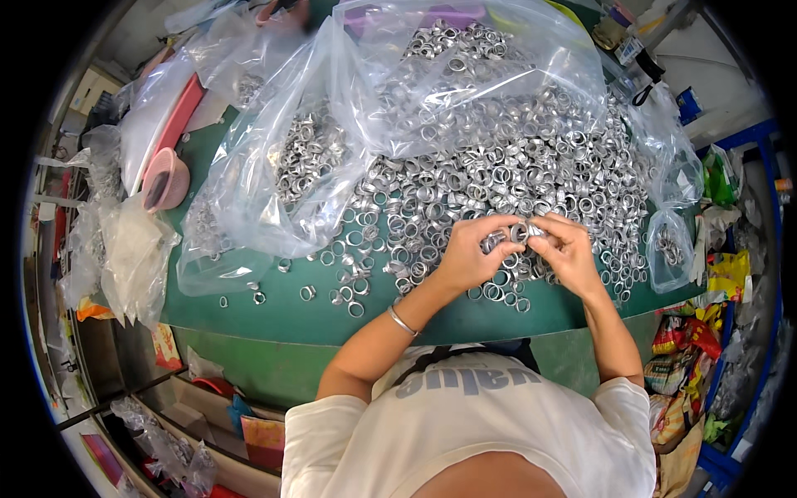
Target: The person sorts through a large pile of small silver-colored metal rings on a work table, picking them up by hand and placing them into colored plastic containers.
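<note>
Several silver metal rings (520, 233) are pinched between my two hands, just above the near edge of a big heap. My left hand (475, 251), with a bangle on its wrist, closes thumb and fingers on rings, some tucked in the palm. From the other side my right hand (568, 251) grips rings with its fingertips, touching those at the left hand. The heap of loose rings (506, 178) spreads over the green table (415, 322). Stray rings (308, 292) lie apart toward the left. Exactly how many rings each hand holds is hidden by the fingers.
A large clear plastic bag (332, 50) covers the far part of the heap, with more rings inside. To the left stand a pink basket (166, 179) and a red-edged tray (176, 120). Small clear bags (671, 249) lie at right beside a blue-framed rack (768, 137) with colourful packets.
</note>
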